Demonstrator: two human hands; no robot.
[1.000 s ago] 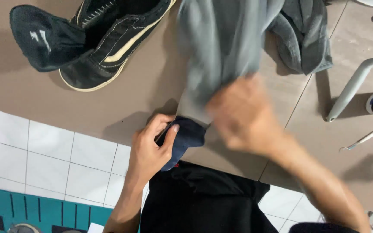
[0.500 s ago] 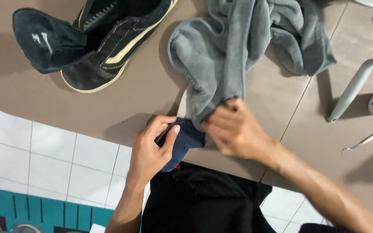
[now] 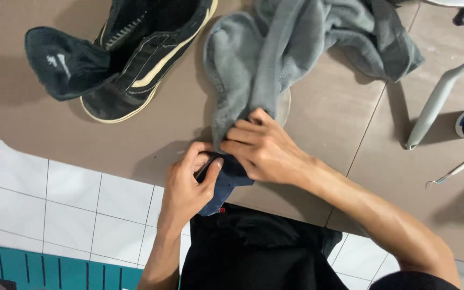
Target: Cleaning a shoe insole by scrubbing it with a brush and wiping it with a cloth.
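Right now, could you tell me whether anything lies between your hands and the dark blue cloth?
Nothing visible does. The left hand grips the dark blue cloth at the table edge, and the right hand presses on it where the grey towel ends.

We see an evenly lit indoor scene from above, moderately bright, with no harsh glare. Soft shadows fall on the brown table (image 3: 81,139) just left of and below our grip, under the left hand (image 3: 189,185) and beneath the grey cloth (image 3: 264,64). A softer shadow lies right of the grip, under the right forearm. Both hands are sharp, without motion blur. Far corners look slightly stretched and a little softer.
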